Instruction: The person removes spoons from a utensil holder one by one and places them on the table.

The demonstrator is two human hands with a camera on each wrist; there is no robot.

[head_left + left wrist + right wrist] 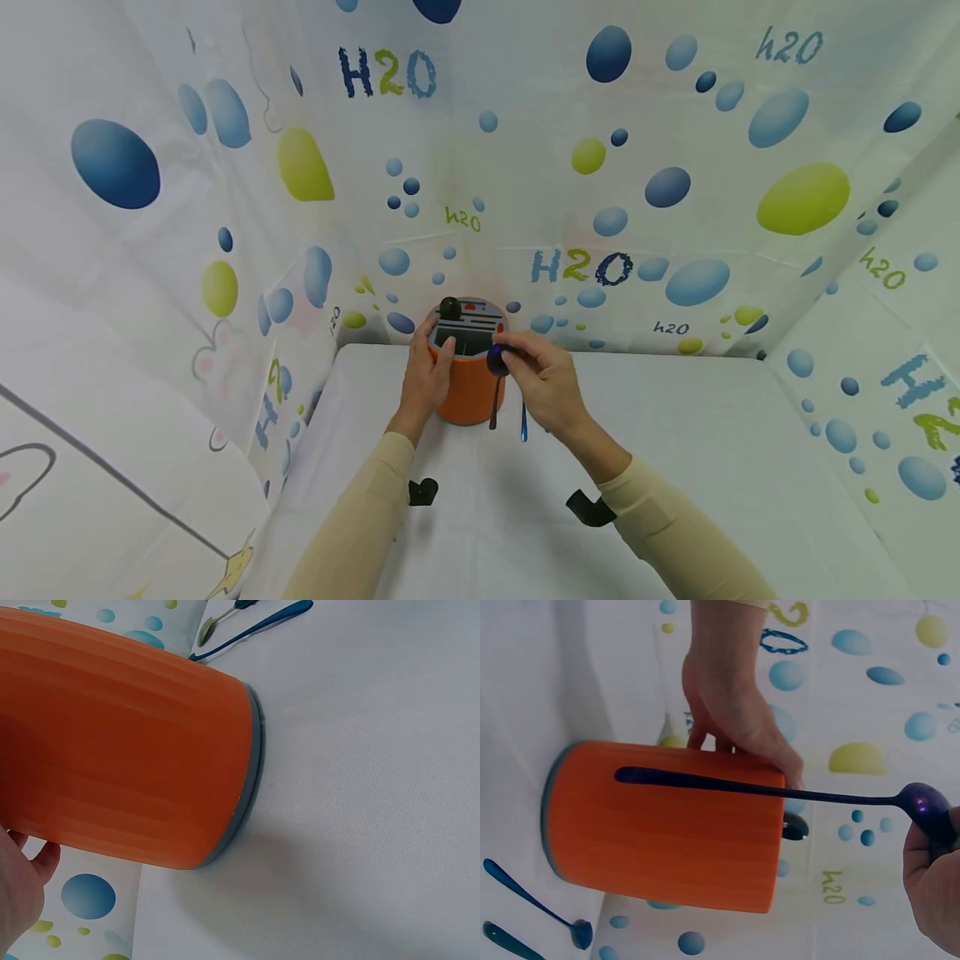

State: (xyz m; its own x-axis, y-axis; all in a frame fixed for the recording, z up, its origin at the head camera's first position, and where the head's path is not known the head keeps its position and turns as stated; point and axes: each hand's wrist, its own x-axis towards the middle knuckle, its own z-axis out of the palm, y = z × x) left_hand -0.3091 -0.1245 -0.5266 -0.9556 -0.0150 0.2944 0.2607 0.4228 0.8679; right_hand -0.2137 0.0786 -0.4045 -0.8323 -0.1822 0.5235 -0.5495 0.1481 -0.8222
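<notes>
An orange cylindrical container (pixel 471 392) with a grey base stands upright near the back of the table. My left hand (pixel 427 375) grips its left side, the thumb over the grey top. Out of that top sticks a dark glossy rounded end (pixel 795 826); whatever lies below it is hidden inside. In front of the container's right side, my right hand (pixel 546 375) pinches a dark blue-purple spoon (pixel 727 784) by its bowl, handle hanging down. A blue spoon (pixel 532 892) lies on the table just right of the container, beside a spoon with a teal handle (pixel 510 941).
White cloth (pixel 675 467) covers the table. Behind it rises a backdrop (pixel 525 183) printed with bubbles and letters. Dark wrist mounts (pixel 591 508) jut inward from both sleeves over the table.
</notes>
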